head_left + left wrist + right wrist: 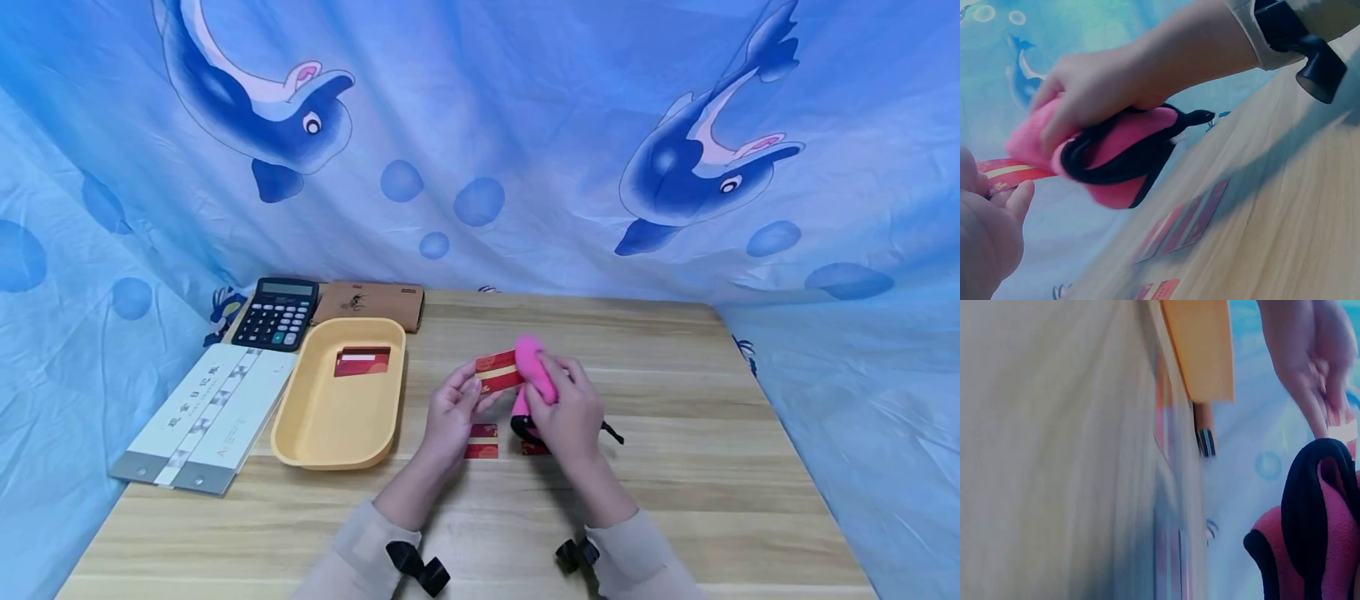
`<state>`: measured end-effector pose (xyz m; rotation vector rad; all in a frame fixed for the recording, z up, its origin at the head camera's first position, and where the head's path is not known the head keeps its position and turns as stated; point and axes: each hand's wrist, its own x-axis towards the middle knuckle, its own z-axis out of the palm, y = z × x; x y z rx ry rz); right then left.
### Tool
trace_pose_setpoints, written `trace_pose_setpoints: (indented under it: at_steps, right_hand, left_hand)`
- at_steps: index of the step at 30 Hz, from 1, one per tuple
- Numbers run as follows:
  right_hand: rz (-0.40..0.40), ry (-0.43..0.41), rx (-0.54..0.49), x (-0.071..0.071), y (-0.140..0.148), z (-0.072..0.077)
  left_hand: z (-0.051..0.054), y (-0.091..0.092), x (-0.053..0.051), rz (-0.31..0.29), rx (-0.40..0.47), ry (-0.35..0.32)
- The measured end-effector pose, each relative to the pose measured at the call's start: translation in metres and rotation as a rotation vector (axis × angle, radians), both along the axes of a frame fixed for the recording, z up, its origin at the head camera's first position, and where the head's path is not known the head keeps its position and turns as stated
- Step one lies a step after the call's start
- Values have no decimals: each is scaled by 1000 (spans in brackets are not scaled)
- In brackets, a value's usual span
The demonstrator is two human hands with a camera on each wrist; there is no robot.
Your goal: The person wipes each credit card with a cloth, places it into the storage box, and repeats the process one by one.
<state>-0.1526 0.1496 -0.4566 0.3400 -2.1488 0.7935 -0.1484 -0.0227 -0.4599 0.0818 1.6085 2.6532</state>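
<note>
My left hand pinches a red card with a gold stripe, fingers at its left end. My right hand grips a pink cloth item with black trim, whose pink part overlaps the card's right end. In the left wrist view, the card reaches from the left hand to the pink item, held under the right hand. The right wrist view has the item's black-edged opening close by, with the left hand beyond it.
Red cards lie on the table below the hands. To the left, a yellow tray holds red cards. Around it are a calculator, a brown wallet and a white-and-grey booklet.
</note>
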Motion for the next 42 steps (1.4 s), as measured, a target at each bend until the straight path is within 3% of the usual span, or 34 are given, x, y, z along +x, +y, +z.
trace_pose_setpoints:
  at_steps: [8, 11, 15, 20, 26, 32, 36, 40, 42]
  right_hand:
    - [-29, -9, -56, -5, 24, -5]
    - [-33, -25, -72, -4, 27, -5]
    - [-30, -47, -89, -4, 29, -5]
    - [-14, -59, -100, -3, 31, -6]
    - [-13, -61, -110, -4, 33, -8]
    - [-13, -40, -125, -5, 33, -8]
    - [-7, -38, -131, -5, 32, -8]
    - [1, -38, -135, -5, 31, -8]
    - [7, -47, -139, -5, 31, -8]
  left_hand:
    - [-4, -6, -7, 186, -81, -115]
    - [-4, -7, -9, 229, -122, -111]
    - [-2, -7, -9, 238, -139, -85]
    - [-1, -6, -9, 203, -92, -71]
    - [3, -9, -6, 123, -158, -50]
    - [4, -10, -5, 66, -137, 32]
    - [4, -13, -7, -62, -34, 54]
    - [4, -20, -10, -237, 74, -26]
    - [3, -23, -11, -265, 95, -72]
